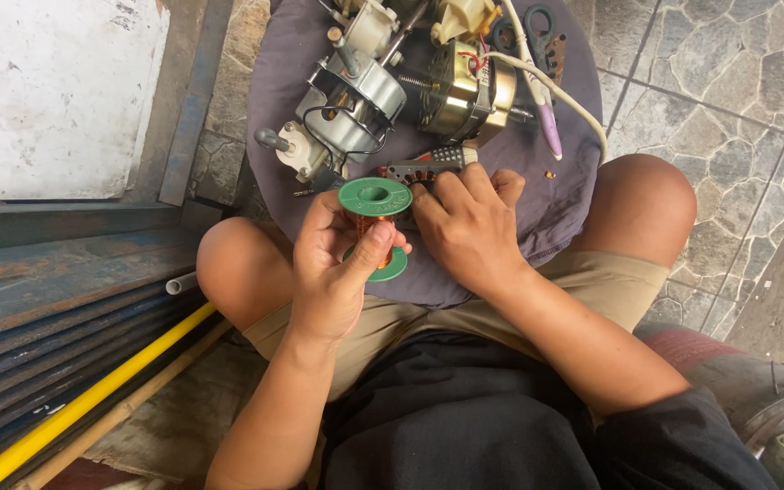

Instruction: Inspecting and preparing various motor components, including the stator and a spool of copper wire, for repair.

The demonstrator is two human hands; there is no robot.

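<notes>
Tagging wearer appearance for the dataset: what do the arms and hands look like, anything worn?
Both arms are bare to past the elbows: no sleeves in view. The left hand and right hand wear no gloves, rings, watch or bands. Fingernails are short. No markings show.
</notes>
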